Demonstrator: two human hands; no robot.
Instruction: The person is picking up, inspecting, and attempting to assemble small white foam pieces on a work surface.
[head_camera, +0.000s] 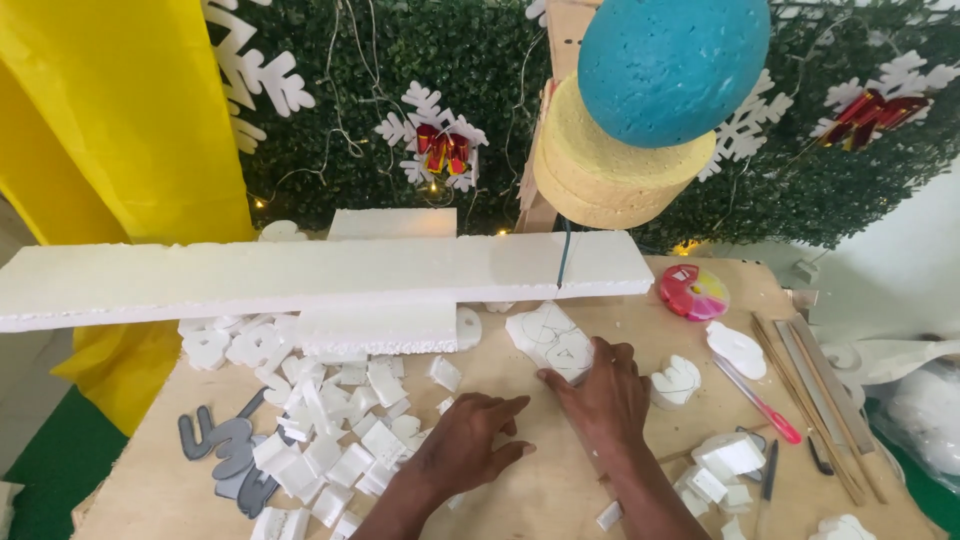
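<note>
Foam piece (551, 340) with pencilled outlines lies just ahead-left of right hand (603, 400), fingertips flat on its near edge; left hand (468, 442), fingers spread, rests farther back.

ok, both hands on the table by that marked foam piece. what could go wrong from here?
1. The right hand presses the marked foam piece close to the thin upright cutting wire; fingers could drift into it.
2. The long foam board overhangs the table edge and might tip.
3. The left hand sits beside loose foam offcuts, easily swept off.
</note>
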